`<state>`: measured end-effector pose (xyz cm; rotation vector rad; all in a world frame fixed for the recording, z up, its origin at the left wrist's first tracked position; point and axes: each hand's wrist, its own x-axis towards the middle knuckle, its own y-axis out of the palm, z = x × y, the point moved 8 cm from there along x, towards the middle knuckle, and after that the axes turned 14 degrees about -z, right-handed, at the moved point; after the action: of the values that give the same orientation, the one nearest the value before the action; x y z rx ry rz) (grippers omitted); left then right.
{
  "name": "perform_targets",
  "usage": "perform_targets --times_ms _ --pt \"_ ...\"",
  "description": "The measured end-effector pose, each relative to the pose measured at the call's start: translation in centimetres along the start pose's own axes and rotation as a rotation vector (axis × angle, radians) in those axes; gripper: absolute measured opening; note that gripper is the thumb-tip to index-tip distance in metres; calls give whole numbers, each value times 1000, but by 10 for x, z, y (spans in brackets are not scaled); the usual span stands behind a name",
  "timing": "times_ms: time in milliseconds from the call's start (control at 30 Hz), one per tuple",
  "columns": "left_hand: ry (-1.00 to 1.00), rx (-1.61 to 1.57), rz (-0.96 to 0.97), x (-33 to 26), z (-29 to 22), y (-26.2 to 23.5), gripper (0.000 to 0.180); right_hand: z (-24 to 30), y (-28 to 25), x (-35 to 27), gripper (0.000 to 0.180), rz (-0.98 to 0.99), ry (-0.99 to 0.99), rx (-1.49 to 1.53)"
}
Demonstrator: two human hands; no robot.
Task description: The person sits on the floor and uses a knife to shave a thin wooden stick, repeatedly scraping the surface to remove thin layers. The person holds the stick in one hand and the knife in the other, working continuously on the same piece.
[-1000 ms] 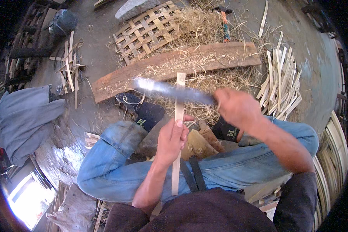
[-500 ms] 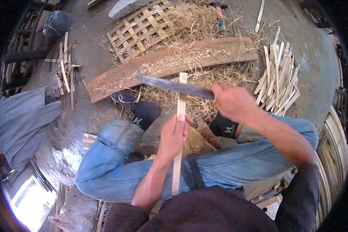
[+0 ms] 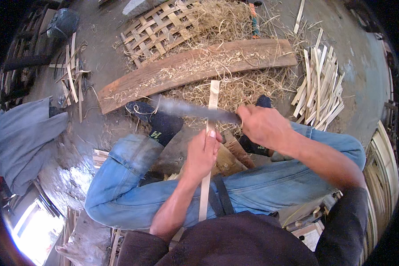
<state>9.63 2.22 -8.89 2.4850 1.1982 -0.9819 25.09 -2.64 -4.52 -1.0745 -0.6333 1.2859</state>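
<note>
Both grips clenched: left hand (image 3: 202, 153) wraps the upright bamboo strip (image 3: 212, 106) mid-length, right hand (image 3: 264, 126) grasps the knife (image 3: 190, 109), blade crossing the strip just above the left.

Grey concrete floor (image 3: 106, 53), sunlit; shavings heap (image 3: 235, 88); curved wooden plank (image 3: 195, 66); woven bamboo mat (image 3: 159, 26); grey cloth (image 3: 22, 142) at left.

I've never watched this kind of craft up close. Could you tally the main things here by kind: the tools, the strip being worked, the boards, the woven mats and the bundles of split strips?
Knife, in the right hand: 1
Strip being worked, in the left hand: 1
Long wooden board: 1
Woven mat: 1
Bundles of split strips: 2, one on the right, one on the left
Total: 6
</note>
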Motion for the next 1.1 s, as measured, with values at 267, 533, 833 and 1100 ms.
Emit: perform_targets --times_ms 267,533,833,1100 --pt "-57 -18 54 -4 9 3 34 -9 3 8 12 -51 -109 -149" --pt "-132 -90 66 -8 11 9 31 -34 0 18 12 30 9 -179" --pt "-143 -92 60 -1 11 12 31 -34 9 7 7 -65 149 -34" --pt "-34 -8 39 -1 8 13 33 -12 5 2 13 23 82 -45"
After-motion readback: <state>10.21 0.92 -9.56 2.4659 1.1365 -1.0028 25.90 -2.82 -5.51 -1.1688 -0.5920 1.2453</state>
